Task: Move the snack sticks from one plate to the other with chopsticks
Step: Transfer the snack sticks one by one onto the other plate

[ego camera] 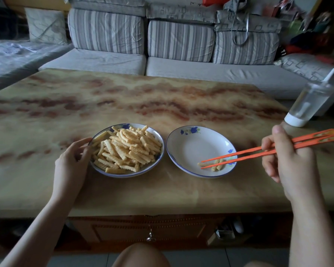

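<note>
Two white plates with blue flower prints stand side by side on the table. The left plate (156,134) is heaped with crinkle-cut yellow snack sticks (126,149). The right plate (191,149) holds a few sticks (217,164) near its front right rim. My right hand (289,160) grips a pair of orange chopsticks (258,151); their tips lie over the sticks in the right plate, slightly apart. My left hand (73,160) rests at the left plate's left rim, fingers curled against its edge.
A clear plastic water bottle (308,105) with a white cap leans at the table's right edge, just beyond my right hand. A grey striped sofa (181,41) runs behind the marble-patterned table (123,97). My knee (141,255) shows below the table's front edge.
</note>
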`<state>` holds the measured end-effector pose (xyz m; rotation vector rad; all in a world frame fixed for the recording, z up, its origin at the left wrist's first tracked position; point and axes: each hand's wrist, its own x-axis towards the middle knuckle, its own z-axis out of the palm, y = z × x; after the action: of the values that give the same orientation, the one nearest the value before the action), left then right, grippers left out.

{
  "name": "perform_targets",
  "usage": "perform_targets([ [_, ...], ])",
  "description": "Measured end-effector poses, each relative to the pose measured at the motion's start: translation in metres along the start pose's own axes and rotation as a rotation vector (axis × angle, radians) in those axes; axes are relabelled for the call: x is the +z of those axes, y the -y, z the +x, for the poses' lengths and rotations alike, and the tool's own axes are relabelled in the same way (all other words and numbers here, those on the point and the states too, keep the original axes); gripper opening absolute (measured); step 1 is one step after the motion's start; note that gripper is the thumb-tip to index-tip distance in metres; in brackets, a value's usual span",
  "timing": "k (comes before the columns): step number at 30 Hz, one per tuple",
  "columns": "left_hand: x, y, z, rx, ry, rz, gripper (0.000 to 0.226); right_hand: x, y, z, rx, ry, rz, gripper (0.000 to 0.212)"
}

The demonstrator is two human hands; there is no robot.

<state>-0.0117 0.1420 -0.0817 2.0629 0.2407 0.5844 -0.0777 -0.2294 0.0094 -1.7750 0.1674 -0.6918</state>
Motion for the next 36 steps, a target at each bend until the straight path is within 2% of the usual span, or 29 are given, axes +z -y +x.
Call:
perform_targets([
  [5,0.000,-0.001,0.000,0.001,-0.006,-0.004,0.030,0.008,0.000,0.000,0.029,-0.080,0.037,0.047],
  [9,0.000,0.000,0.000,-0.001,-0.007,-0.005,0.030,0.020,0.009,-0.005,0.023,-0.151,0.215,0.046],
  [16,0.000,0.000,0.000,-0.008,-0.003,-0.022,0.029,0.063,0.019,-0.018,0.089,-0.112,0.465,0.044],
  [30,0.000,0.000,0.000,-0.005,-0.008,-0.017,0.029,0.120,0.022,-0.037,0.067,0.126,0.462,0.046],
  [36,0.000,0.003,0.001,-0.006,-0.002,-0.019,0.029,0.099,0.022,-0.028,0.049,0.027,0.473,0.045],
])
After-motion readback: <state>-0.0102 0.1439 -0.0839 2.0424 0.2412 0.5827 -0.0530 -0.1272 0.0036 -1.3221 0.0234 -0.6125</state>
